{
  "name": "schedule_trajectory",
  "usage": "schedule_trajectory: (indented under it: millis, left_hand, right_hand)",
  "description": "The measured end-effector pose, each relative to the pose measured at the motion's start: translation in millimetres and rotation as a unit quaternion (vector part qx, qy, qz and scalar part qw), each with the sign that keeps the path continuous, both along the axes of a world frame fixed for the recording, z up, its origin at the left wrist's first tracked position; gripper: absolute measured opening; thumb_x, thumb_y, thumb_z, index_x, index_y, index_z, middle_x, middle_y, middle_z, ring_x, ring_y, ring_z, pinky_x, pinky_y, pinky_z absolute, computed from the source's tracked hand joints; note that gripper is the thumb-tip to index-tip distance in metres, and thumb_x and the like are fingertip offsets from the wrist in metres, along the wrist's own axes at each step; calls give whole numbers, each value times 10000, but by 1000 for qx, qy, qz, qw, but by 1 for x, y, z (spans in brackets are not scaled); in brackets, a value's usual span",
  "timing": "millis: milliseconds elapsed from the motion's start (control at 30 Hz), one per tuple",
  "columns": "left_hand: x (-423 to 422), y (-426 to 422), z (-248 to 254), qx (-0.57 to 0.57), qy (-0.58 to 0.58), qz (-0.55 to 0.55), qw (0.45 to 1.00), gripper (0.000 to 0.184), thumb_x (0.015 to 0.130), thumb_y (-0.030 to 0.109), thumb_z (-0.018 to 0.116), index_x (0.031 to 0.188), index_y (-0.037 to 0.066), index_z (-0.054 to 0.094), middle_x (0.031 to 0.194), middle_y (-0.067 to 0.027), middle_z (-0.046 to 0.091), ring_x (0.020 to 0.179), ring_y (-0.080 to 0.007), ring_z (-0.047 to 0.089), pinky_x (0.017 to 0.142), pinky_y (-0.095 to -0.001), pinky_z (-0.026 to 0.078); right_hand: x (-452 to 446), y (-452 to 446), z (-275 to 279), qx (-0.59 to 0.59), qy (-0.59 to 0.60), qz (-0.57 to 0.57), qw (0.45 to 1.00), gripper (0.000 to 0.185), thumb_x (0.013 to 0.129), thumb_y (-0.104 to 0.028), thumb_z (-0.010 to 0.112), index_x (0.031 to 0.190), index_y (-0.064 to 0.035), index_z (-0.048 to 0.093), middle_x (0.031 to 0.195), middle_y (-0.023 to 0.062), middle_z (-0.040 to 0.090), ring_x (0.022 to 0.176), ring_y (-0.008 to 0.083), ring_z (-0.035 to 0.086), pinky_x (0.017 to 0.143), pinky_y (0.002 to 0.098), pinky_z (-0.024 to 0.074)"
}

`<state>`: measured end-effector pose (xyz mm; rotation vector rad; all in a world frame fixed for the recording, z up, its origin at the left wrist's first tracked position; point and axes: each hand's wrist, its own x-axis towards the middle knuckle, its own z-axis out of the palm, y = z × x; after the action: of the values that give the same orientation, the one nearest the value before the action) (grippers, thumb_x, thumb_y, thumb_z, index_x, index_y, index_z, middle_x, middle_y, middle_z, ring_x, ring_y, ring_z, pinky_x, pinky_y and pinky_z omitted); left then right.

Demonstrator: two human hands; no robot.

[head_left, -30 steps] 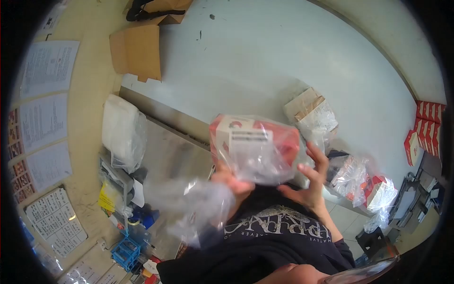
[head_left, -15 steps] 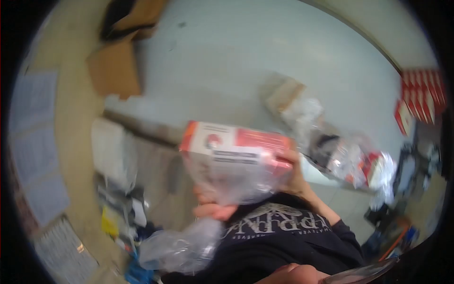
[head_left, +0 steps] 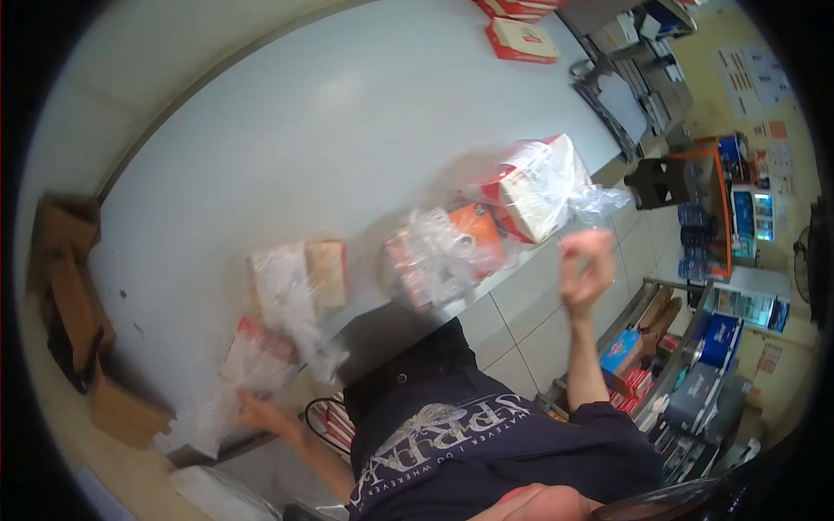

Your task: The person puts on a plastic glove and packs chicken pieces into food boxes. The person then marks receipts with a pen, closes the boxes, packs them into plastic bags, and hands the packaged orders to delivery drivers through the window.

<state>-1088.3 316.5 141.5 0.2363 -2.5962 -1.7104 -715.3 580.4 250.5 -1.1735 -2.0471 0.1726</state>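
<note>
On the left of the table, a red-and-white box in a clear plastic bag [head_left: 258, 353] stands near the edge. My left hand [head_left: 257, 412] is closed on the loose plastic of this bag. My right hand [head_left: 587, 273] is raised over the floor beyond the table's edge, fingers loosely bent and apart, with nothing visible in it. Nearest to it is a bagged white-and-red box [head_left: 540, 187]. Between my hands lie a bagged orange-and-white package [head_left: 447, 252] and a bagged cream-coloured box [head_left: 295, 282].
The pale table [head_left: 287, 130] carries a cream-and-red box [head_left: 523, 41] at the far edge and a grey device [head_left: 612, 104] at its right end. Open brown cardboard [head_left: 78, 295] sits at left. A shelf with boxes [head_left: 638, 356] stands at right, near a dark stool [head_left: 665, 182].
The view has swung right. Both hands held the bagged red-and-white box in front of me; now it is on the table at left, and my right hand has moved away from it.
</note>
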Motion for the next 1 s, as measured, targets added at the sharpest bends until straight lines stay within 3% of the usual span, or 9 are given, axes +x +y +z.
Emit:
schedule_trajectory:
  millis: [67, 100, 167, 200, 267, 333, 433, 667, 1000]
  left_hand:
    - [9, 13, 18, -225, 312, 81, 919, 660, 873, 224, 561, 1336, -3, 148, 1360, -199, 318, 1218, -305, 358, 1029, -416, 276]
    - [20, 40, 46, -165, 405, 55, 897, 647, 884, 230, 536, 1343, 14, 134, 1360, -199, 310, 1241, -306, 324, 1049, -414, 235]
    - [55, 108, 88, -45, 533, -66, 843, 611, 895, 236, 497, 1348, 48, 133, 1349, -197, 316, 1260, -307, 301, 1068, -411, 204]
    - [78, 130, 95, 11, 562, -158, 812, 588, 896, 237, 483, 1345, 64, 146, 1338, -195, 329, 1255, -306, 313, 1066, -409, 213]
    - [149, 174, 91, 1, 324, -452, 831, 388, 832, 205, 572, 1154, 32, 445, 1283, -183, 391, 1212, -316, 376, 1019, -450, 289]
    - [213, 261, 99, -12, 120, -660, 741, 579, 664, 187, 764, 1179, 101, 514, 1253, -182, 443, 1196, -347, 403, 1008, -455, 310]
    - [279, 296, 50, -55, 90, -725, 680, 540, 636, 233, 764, 1127, 122, 567, 1229, -131, 490, 1172, -338, 443, 979, -481, 327]
    - [334, 242, 16, 88, 164, -676, 713, 317, 643, 198, 762, 918, 206, 604, 929, 3, 566, 901, -205, 591, 930, -422, 372]
    - [335, 264, 16, 112, 160, -580, 791, 433, 596, 238, 830, 922, 158, 555, 925, -49, 527, 926, -250, 582, 885, -431, 424]
  right_hand:
    - [24, 48, 24, -91, 46, -64, 993, 167, 692, -79, 620, 851, -32, 600, 869, 99, 594, 815, 277, 545, 750, 343, 433]
    - [32, 69, 20, -96, 45, -66, 992, 167, 692, -79, 620, 851, -32, 600, 869, 99, 594, 815, 277, 545, 750, 343, 433]
    - [39, 102, 6, -119, -219, -3, 968, 221, 675, -127, 624, 870, -29, 594, 841, 101, 566, 827, 302, 529, 759, 340, 433]
    - [39, 115, 1, -160, -185, -4, 970, 201, 649, -129, 631, 816, -36, 569, 749, 96, 523, 754, 307, 520, 709, 356, 434]
    - [54, 126, -11, -234, -193, 51, 952, 177, 636, -114, 634, 765, -35, 542, 708, 93, 497, 712, 306, 510, 664, 356, 427]
    - [76, 107, -26, -282, -178, 94, 938, 169, 612, -83, 640, 672, -38, 488, 640, 89, 454, 626, 298, 491, 569, 361, 402]
    - [129, 62, -56, -196, -110, 142, 964, 194, 590, -39, 650, 588, -56, 457, 601, 83, 449, 544, 272, 484, 481, 344, 380]
    - [159, 25, -77, -220, -70, 144, 962, 186, 563, 19, 666, 564, -49, 493, 695, 86, 591, 625, 265, 584, 564, 335, 457]
    - [152, 52, -71, -201, 28, 179, 963, 191, 596, -4, 706, 621, -83, 533, 747, 77, 601, 616, 250, 580, 543, 324, 455]
